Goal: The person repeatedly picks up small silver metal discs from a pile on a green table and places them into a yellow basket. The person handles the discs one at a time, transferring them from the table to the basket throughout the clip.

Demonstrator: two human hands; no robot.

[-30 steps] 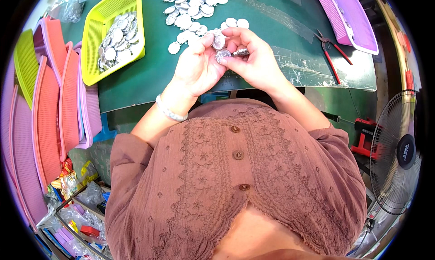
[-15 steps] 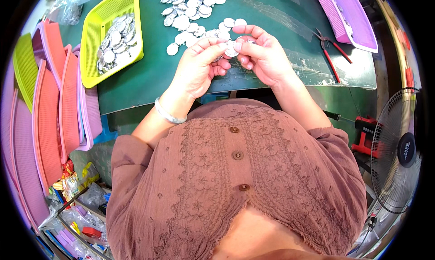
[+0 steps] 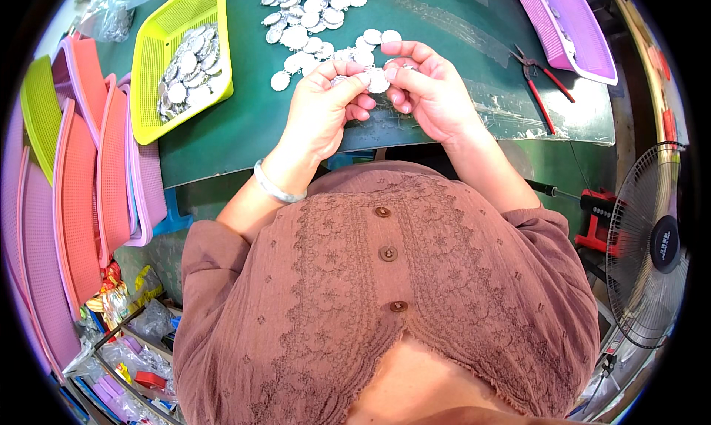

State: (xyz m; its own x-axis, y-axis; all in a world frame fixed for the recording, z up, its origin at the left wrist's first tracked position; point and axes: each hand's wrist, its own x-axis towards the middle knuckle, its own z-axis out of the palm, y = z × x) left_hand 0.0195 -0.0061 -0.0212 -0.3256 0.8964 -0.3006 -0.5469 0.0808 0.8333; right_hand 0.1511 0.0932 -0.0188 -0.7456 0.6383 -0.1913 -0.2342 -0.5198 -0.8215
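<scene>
Between my two hands is a round silvery metal disc (image 3: 378, 81) with a scalloped edge. My left hand (image 3: 329, 99) pinches its left side with thumb and forefinger. On the other side, the thumb and fingers of my right hand (image 3: 429, 88) close on the same disc. Just beyond my fingers, similar silver discs (image 3: 315, 17) lie in a loose pile on the green table (image 3: 244, 121). Small loops show on some of their edges. More discs (image 3: 191, 68) fill part of a yellow-green plastic basket (image 3: 141, 117) to the left.
Red-handled pliers (image 3: 543, 91) lie on the table at the right, near a purple basket (image 3: 552, 40). Stacked pink and purple baskets (image 3: 78, 195) stand left of the table. A clear plastic bag (image 3: 111, 17) sits at the far left. A fan (image 3: 644, 254) stands at the right.
The disc between my fingers has turned slightly, so more of its face shows. Both hands stay in almost the same place, and the piles and baskets have not moved.
</scene>
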